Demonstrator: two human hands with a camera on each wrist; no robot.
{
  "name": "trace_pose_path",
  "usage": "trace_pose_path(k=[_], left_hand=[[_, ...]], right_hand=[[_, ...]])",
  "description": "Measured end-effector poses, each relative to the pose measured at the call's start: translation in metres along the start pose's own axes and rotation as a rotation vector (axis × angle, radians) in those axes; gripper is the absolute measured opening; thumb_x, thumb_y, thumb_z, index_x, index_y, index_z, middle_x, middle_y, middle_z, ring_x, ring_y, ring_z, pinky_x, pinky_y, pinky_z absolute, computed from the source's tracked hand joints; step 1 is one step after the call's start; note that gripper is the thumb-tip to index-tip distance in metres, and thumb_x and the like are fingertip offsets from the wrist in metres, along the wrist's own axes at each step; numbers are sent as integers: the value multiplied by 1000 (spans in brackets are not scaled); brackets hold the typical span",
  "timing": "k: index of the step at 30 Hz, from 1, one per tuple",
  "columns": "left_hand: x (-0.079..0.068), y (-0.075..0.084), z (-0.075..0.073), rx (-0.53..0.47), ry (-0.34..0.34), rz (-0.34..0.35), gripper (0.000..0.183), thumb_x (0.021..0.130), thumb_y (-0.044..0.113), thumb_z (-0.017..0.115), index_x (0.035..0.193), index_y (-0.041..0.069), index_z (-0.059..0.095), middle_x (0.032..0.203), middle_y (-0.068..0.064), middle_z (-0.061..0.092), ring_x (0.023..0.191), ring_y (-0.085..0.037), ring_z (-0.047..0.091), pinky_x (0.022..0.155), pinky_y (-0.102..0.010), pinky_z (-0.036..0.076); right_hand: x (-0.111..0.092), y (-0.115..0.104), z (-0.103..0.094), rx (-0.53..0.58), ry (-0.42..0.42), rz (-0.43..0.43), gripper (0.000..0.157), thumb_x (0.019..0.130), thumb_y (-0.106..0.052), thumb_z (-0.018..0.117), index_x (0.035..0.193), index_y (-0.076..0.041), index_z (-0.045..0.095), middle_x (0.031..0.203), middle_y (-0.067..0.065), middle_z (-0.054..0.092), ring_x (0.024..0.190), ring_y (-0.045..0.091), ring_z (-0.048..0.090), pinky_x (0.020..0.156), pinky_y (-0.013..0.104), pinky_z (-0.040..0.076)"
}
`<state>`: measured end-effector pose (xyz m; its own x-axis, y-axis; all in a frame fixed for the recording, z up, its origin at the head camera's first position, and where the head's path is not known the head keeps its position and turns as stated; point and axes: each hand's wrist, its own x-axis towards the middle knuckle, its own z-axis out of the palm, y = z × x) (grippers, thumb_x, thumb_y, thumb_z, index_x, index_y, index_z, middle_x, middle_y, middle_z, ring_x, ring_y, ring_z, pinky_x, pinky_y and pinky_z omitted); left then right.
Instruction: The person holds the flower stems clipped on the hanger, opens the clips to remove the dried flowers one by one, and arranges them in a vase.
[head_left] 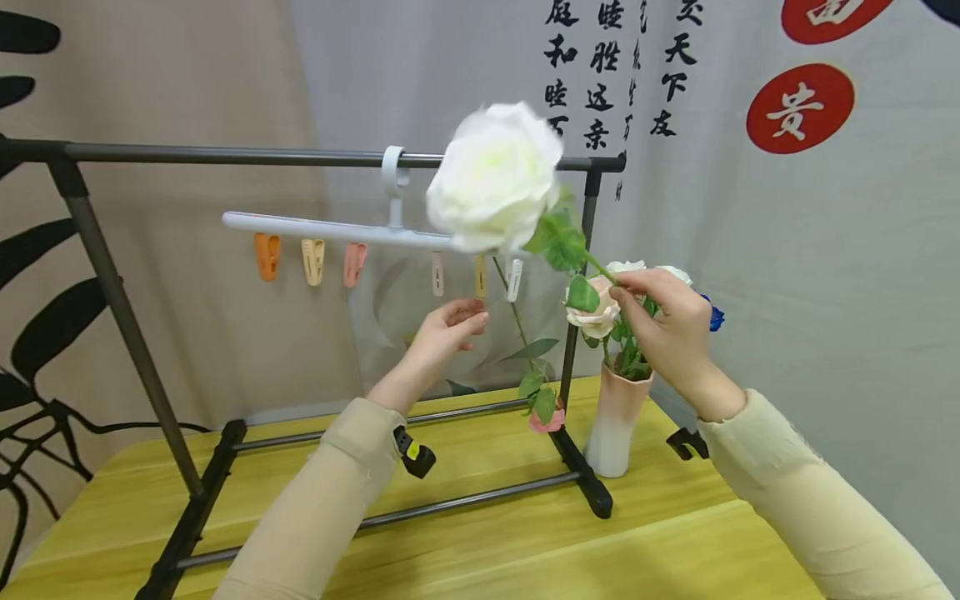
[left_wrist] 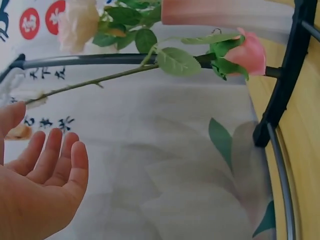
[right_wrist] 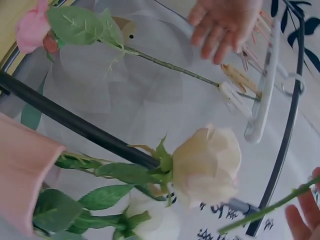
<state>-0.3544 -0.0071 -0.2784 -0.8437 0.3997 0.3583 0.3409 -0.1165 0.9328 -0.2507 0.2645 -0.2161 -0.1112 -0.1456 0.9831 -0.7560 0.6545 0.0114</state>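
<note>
My right hand [head_left: 666,327] pinches the green stem [right_wrist: 270,207] of a large white artificial rose [head_left: 495,179], raised in front of the hanger's right end. Just below a yellow clothespin [head_left: 480,275], my left hand [head_left: 442,337] hovers with loosely bent fingers and holds nothing; the left wrist view shows its palm. A pink rose [left_wrist: 250,52] hangs head down, its stem caught by the white clothespin [head_left: 514,279] at the right end of the white clip hanger [head_left: 322,227]. Other clothespins along that bar, such as the orange one [head_left: 266,256], hold nothing.
A dark metal rack [head_left: 255,156] carries the hanger and stands on a yellow wood-grain table [head_left: 480,550]. Beside its right leg is a pink-and-white vase [head_left: 618,425] of roses, including a pale pink one [right_wrist: 207,165] and a blue one [head_left: 714,315]. Behind hangs a printed curtain [head_left: 825,292].
</note>
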Motion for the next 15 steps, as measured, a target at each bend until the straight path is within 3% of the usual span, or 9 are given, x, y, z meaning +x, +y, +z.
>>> trace_pose_path(k=[1, 4, 8, 15], left_hand=[[4, -3, 3, 65, 38, -37, 31, 95, 29, 64, 124, 21, 60, 119, 4, 63, 105, -17, 61, 84, -33, 51], [14, -6, 12, 46, 66, -93, 49, 96, 28, 64, 140, 12, 50, 137, -8, 55, 119, -29, 54, 94, -47, 46], [18, -7, 20, -7, 82, -87, 48, 96, 26, 63, 140, 13, 50, 137, -9, 55, 119, -28, 55, 94, -46, 46], [20, -6, 29, -79, 95, -67, 46, 96, 27, 64, 138, 12, 53, 126, -10, 62, 112, -26, 59, 91, -43, 47]], right_hand=[[-3, 1, -2, -1, 8, 37, 21, 74, 15, 75, 92, 3, 73, 84, 15, 70, 75, 14, 63, 74, 15, 46], [-12, 7, -7, 11, 24, 153, 18, 76, 16, 73, 90, 6, 72, 84, 18, 70, 75, 0, 60, 70, 12, 47], [-31, 18, -11, 9, 32, 332, 13, 80, 11, 73, 92, 7, 72, 87, 21, 70, 72, -8, 58, 65, 10, 46], [-65, 39, -14, 10, 21, 631, 14, 89, -3, 70, 100, 6, 71, 87, 18, 69, 67, -2, 58, 59, 11, 47]])
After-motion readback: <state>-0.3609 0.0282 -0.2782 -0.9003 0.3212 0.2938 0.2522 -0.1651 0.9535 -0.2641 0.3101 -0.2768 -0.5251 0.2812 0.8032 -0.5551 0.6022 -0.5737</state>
